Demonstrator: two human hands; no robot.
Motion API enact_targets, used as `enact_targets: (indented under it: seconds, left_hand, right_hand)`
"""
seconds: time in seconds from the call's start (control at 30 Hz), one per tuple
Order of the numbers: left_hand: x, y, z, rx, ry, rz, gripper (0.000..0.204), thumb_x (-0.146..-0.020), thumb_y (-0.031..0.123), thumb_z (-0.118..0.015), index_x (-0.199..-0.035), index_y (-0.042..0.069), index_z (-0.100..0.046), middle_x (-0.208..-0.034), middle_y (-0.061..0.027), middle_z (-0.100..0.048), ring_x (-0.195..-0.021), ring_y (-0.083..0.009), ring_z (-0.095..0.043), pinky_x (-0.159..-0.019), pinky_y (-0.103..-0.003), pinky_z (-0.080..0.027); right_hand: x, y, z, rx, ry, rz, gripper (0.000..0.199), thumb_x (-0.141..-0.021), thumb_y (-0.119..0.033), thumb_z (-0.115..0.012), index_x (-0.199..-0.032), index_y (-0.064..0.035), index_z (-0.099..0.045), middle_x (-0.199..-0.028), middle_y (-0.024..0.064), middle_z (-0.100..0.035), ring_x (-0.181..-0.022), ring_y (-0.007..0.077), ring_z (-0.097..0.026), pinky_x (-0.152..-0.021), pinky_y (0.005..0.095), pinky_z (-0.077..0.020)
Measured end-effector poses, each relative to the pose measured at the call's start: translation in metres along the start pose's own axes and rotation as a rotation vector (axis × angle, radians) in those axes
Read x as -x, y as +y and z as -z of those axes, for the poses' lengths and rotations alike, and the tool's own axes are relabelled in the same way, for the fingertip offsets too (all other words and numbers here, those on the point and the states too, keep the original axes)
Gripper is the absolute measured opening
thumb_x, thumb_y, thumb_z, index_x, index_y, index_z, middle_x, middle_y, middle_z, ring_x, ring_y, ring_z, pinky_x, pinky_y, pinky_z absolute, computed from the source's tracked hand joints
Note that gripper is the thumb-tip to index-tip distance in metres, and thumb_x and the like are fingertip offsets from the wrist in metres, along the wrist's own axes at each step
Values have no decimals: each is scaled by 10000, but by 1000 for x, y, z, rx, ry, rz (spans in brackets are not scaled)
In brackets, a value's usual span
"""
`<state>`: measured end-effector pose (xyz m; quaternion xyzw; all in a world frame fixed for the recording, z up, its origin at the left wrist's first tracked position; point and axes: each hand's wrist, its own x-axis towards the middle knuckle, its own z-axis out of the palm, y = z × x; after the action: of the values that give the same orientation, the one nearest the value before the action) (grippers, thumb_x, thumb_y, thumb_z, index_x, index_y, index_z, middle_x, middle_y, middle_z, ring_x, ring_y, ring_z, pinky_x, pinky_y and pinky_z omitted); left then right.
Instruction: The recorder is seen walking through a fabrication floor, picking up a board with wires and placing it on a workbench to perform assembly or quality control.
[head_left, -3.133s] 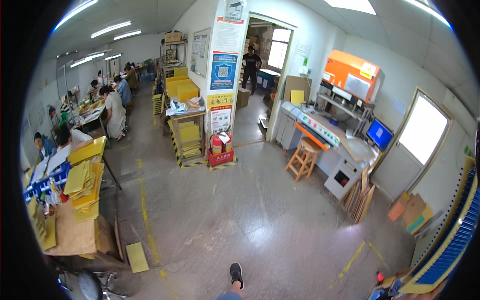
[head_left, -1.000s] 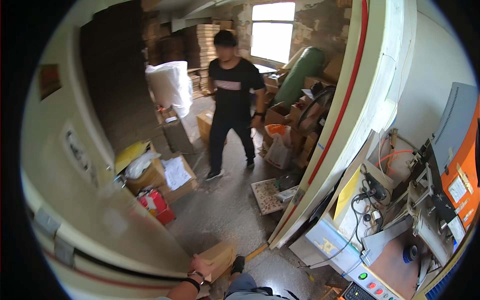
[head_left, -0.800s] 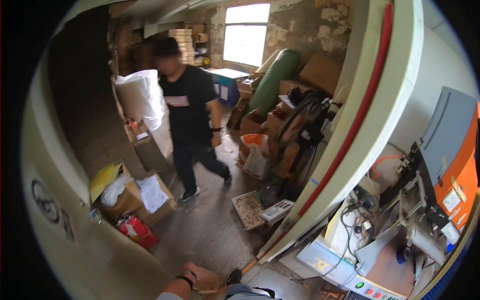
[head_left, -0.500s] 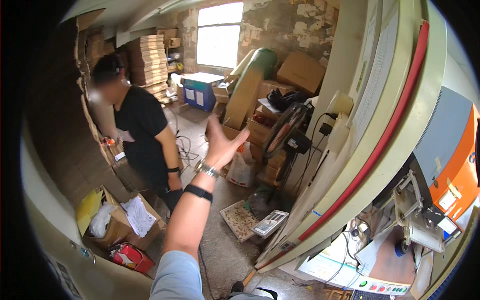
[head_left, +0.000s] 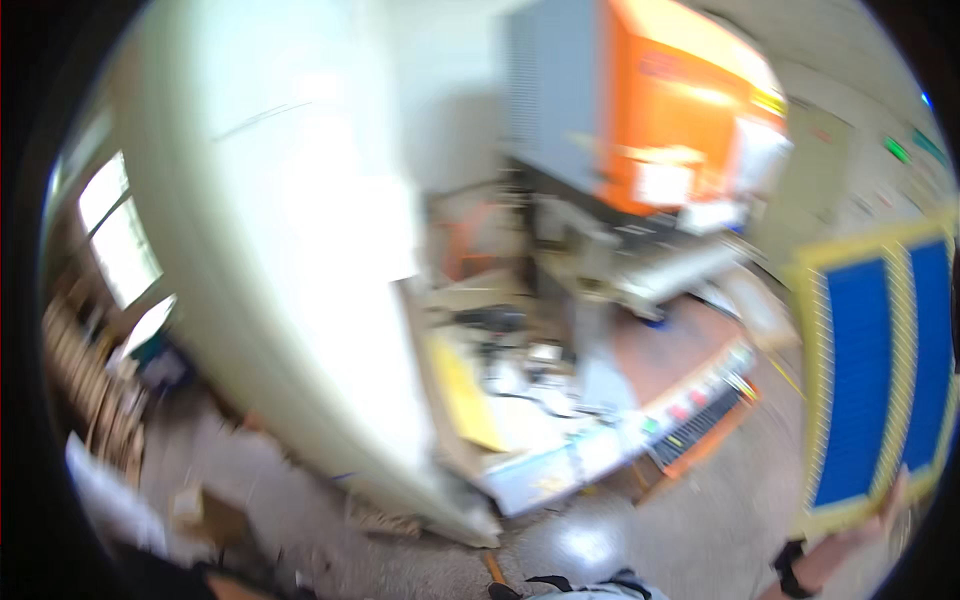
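My right hand (head_left: 888, 508) is at the lower right, smeared by motion, with a black band on its wrist. It overlaps the lower edge of a yellow-framed panel (head_left: 855, 400) with two blue fields. Whether it grips this frame or only passes in front of it, I cannot tell. My left hand is not in view.
A blurred orange and grey machine (head_left: 650, 110) stands over a cluttered workbench (head_left: 560, 480). An orange-edged keyboard (head_left: 705, 435) is at the bench's front. A pale curved partition (head_left: 290, 300) fills the left middle. Stacked cardboard (head_left: 90, 390) is at far left.
The view has swung to the right, past the partition toward the machine and the blue panel. My outstretched open left hand has left the view. My right hand has come into view.
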<state>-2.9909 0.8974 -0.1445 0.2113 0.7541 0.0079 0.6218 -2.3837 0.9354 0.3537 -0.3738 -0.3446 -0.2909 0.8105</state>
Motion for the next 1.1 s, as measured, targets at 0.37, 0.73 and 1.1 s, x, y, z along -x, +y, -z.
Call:
enact_targets:
  seconds: [0.37,0.73,1.1]
  left_hand:
    - [85,385,-368,-557,-284,-552,672,-924,481,-599,-1397,16,-490,-1285,-199,-613,-1210,-334,-576,-1027,-448,-452]
    - [156,536,-762,-1052,-583,-732,654,-961,465,-558,-1421,11,-463,-1335,-193,-580,-1230,-312,-564,-1052,-430,-439]
    - [201,498,-1056,-1657,-664,-502,636,-998,449,-517,-1445,5,-436,-1385,-186,-548,-1250,-290,-553,-1076,-412,-427]
  right_hand:
    - [-133,134,177,-880,-71,-640,191,-922,-105,-510,-1058,6,-584,-1045,167,-644,-1008,312,-670,-899,478,-552]
    - [-207,143,356,-326,331,-497,462,-912,-41,-615,-1353,3,-486,-1245,153,-613,-1128,263,-635,-929,423,-545]
    - [-223,104,456,83,913,-405,466,-940,-68,-601,-1381,24,-479,-1294,184,-604,-1124,284,-641,-945,414,-545]
